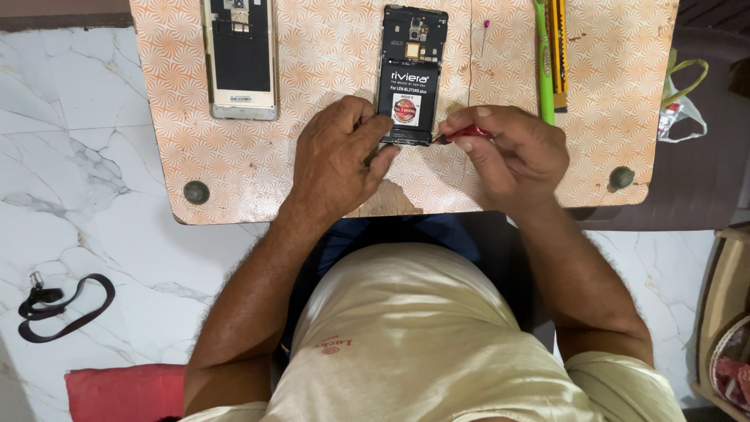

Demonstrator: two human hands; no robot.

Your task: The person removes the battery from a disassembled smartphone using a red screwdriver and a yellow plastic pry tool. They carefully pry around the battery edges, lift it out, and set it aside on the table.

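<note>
I noted the opened phone (412,74) at upper centre of the frame on the patterned board (312,156) — my left hand (340,160) gripped its lower edge, my right hand (512,152) pinched a red-handled tool (461,134) against it. A second phone shell (240,56) lay upper left.

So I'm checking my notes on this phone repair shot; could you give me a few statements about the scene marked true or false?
1. The left hand rests on the lower edge of the opened phone. True.
2. The right hand holds a blue tool. False: the red-handled tool is red.
3. A second phone body lies on the board, left of the opened one. True.
4. The black strap lies on the board. False: it lies on the marble floor.
5. The green tool lies right of the opened phone. True.
</note>
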